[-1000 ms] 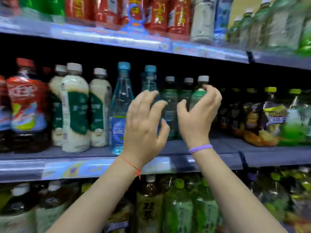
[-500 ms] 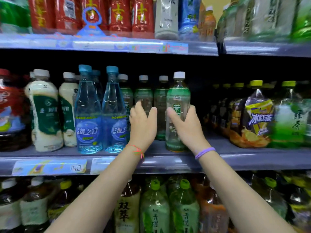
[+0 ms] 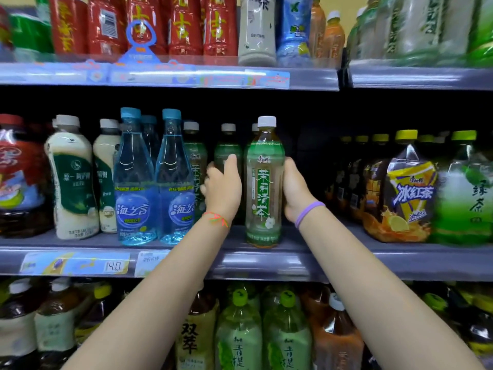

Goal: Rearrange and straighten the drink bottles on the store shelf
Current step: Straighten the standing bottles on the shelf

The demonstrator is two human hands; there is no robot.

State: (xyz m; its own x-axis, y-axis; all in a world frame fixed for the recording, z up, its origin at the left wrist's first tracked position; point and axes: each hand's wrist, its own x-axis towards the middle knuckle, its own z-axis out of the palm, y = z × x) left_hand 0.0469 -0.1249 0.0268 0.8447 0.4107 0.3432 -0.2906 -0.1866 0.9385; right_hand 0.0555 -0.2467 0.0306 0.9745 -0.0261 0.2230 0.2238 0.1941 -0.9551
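The right hand (image 3: pixel 294 192) grips the front jasmine tea bottle (image 3: pixel 265 182) near the middle shelf (image 3: pixel 266 259) edge; the left hand (image 3: pixel 223 189) curls round a green bottle (image 3: pixel 226 149) farther back. Best to slide both forward gently, bases flat, labels outward. The front bottle stands upright, cap up, its long axis vertical.

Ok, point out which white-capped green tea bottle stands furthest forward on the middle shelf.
The jasmine tea bottle that the right hand grips: it stands at the shelf's front edge, while the other green tea bottles sit further back.
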